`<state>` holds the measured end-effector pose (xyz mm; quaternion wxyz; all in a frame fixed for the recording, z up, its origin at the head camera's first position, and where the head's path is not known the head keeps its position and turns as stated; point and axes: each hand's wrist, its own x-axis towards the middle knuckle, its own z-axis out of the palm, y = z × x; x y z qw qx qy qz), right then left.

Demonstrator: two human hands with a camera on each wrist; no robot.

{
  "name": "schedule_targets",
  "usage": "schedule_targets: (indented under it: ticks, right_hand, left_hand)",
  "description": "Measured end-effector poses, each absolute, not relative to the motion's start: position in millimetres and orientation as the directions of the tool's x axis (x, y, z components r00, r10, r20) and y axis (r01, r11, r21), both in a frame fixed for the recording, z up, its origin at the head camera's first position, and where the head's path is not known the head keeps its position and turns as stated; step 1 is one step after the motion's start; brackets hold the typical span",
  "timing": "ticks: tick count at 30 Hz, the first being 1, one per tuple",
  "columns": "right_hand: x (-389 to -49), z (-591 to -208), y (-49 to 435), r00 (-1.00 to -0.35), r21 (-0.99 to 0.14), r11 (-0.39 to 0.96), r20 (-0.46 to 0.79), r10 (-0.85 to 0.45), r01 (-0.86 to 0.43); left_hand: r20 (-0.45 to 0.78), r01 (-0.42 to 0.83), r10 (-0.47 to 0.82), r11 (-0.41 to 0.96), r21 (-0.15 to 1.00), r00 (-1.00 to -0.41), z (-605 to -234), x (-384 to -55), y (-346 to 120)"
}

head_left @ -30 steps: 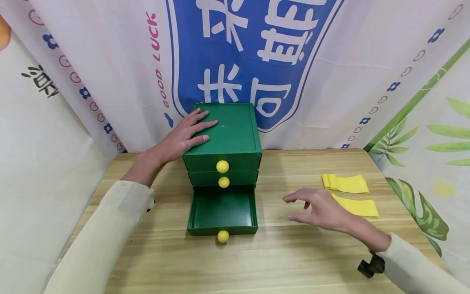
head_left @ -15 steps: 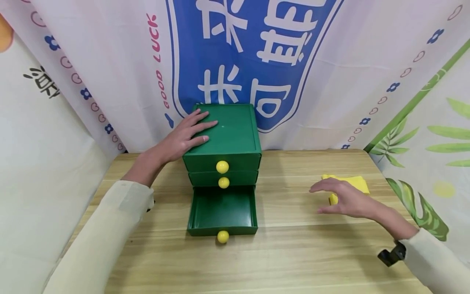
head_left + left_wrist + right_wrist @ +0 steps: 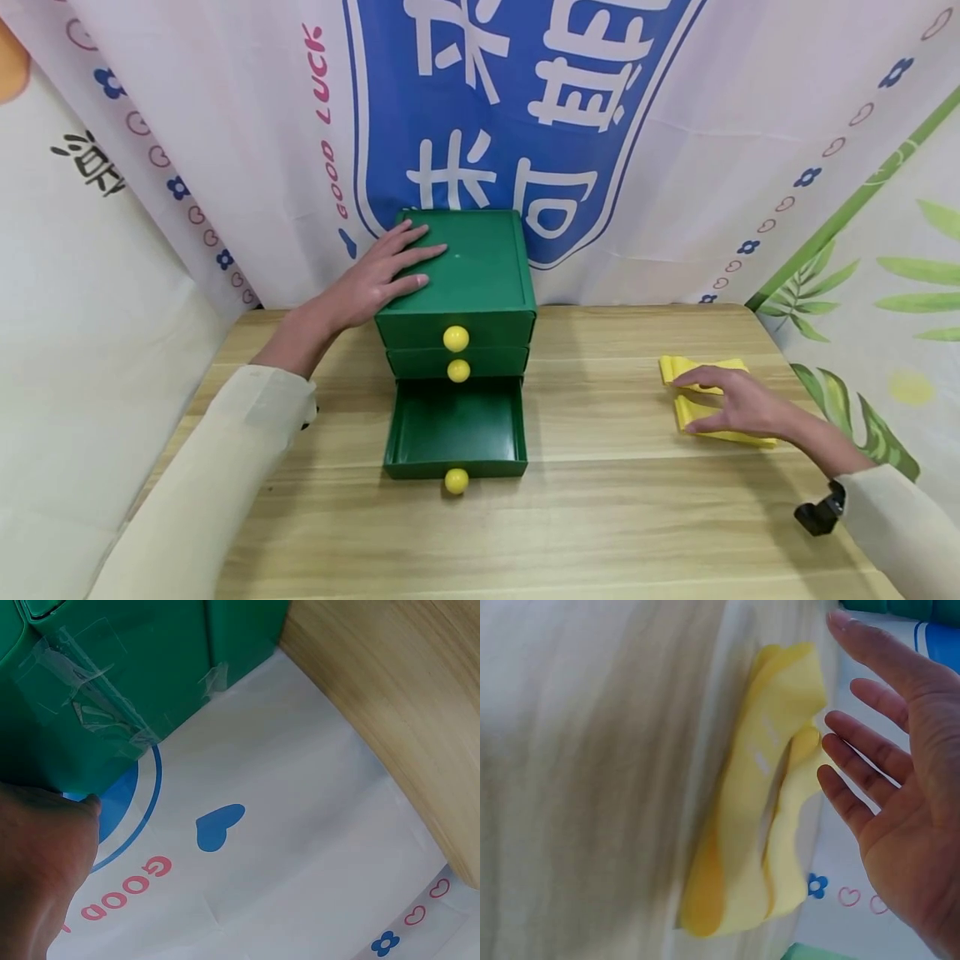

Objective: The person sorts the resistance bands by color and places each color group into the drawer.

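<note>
A green drawer cabinet (image 3: 480, 275) with yellow round knobs stands at the back of the table. Its bottom drawer (image 3: 459, 429) is pulled out, and nothing lies in it. My left hand (image 3: 375, 279) rests on the cabinet's top with fingers spread; in the left wrist view the hand (image 3: 45, 862) shows at the cabinet's edge. Over two folded yellow bands (image 3: 693, 410) at the right hovers my right hand (image 3: 738, 404), thumb and fingers apart. In the right wrist view the bands (image 3: 757, 772) lie just off the fingertips, and the palm (image 3: 922, 825) holds nothing.
A wooden table (image 3: 585, 517) carries everything. Behind it hangs a white cloth (image 3: 645, 217) with a blue printed shield. Clear tape (image 3: 94, 697) is stuck on the cabinet's side. Printed leaf cloth (image 3: 900, 317) borders the right.
My right hand has moved right, away from the drawer's side, to over the yellow bands. The left hand stays on the cabinet, and the drawer has not moved.
</note>
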<state>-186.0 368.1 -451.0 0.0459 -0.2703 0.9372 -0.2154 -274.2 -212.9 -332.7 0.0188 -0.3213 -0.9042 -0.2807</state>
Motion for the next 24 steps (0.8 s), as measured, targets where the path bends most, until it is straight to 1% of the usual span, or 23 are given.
schedule_targets:
  ticks: [3,5,9,13,19,24]
  right_hand:
    - [-183,-455,372,-0.857,-0.416,0.778,0.007,-0.515,-0.471]
    - [-182,-459,373,-0.85,-0.397,0.776,0.021,-0.527,-0.491]
    - [-181,-470,374,-0.818,-0.347,0.751,0.103,-0.566,-0.562]
    - [-179,-481,374,-0.804,-0.306,0.744,0.175,-0.569,-0.593]
    - [-178,-490,373,-0.785,-0.289,0.73,0.257,-0.564,-0.619]
    - [-178,-490,371,-0.775,-0.288,0.72,0.287,-0.564,-0.631]
  left_hand:
    - [0.215,0.595,0.574,0.632,0.496,-0.79,-333,-275,-213]
    - [0.218,0.596,0.575,0.629,0.499,-0.789,-333,-276,-213]
    - [0.22,0.592,0.57,0.627,0.506,-0.792,-333,-275,-214]
    - [0.217,0.592,0.571,0.628,0.505,-0.791,-333,-275,-214]
    - [0.217,0.595,0.573,0.631,0.498,-0.79,-332,-275,-213]
    - [0.212,0.588,0.57,0.633,0.503,-0.794,-332,-275,-213]
